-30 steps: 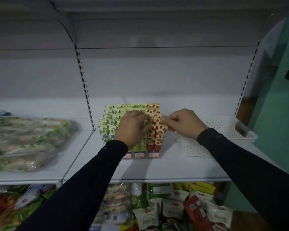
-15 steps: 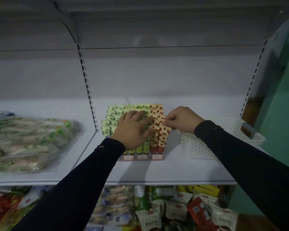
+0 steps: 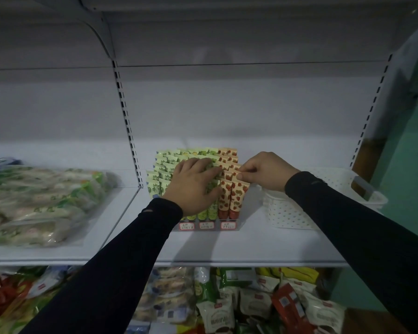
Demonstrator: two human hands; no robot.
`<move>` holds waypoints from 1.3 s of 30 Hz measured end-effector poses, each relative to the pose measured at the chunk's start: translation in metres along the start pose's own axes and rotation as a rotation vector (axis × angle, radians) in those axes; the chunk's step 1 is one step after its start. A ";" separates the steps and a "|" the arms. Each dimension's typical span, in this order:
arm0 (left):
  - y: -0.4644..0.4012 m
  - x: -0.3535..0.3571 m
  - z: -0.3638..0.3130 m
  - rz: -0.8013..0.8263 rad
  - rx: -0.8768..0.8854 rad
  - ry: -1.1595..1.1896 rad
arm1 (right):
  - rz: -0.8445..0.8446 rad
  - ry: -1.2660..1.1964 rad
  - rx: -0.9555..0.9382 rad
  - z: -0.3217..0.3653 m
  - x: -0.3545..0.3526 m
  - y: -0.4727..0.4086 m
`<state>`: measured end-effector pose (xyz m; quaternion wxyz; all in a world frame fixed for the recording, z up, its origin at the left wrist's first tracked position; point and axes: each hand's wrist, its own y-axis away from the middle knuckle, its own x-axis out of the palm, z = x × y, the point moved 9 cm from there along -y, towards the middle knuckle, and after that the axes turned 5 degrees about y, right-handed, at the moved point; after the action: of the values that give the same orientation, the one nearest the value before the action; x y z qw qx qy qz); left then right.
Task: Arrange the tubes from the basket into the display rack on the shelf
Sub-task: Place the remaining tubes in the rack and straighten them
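Observation:
A clear display rack (image 3: 206, 225) with red price labels stands on the white shelf (image 3: 251, 247), filled with rows of green tubes (image 3: 163, 165) and red strawberry tubes (image 3: 237, 198). My left hand (image 3: 193, 186) lies over the green tubes in the front rows, fingers spread flat against them. My right hand (image 3: 266, 171) pinches the top edge of a strawberry tube (image 3: 234, 168) in the right column. The white perforated basket (image 3: 290, 213) sits to the right of the rack, partly behind my right forearm; its inside is hidden.
A large clear bag of green-and-white packets (image 3: 41, 203) lies on the left shelf section. A slotted upright (image 3: 127, 121) divides the two sections. Snack packets (image 3: 251, 302) crowd the shelf below. A green wall (image 3: 410, 165) stands at the right.
My left hand went from curled over the tubes to spread flat on them. My right hand stayed at the top of the strawberry column. The camera shifted slightly.

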<state>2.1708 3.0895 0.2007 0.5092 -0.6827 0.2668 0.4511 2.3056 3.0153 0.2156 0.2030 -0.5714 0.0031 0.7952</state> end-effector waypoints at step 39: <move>-0.001 0.002 -0.001 -0.009 0.006 -0.032 | -0.140 0.102 0.006 0.021 -0.002 0.024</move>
<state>2.1724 3.0894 0.1992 0.5172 -0.6752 0.2570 0.4590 2.2791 2.9971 0.2196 0.2592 -0.6095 -0.0241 0.7488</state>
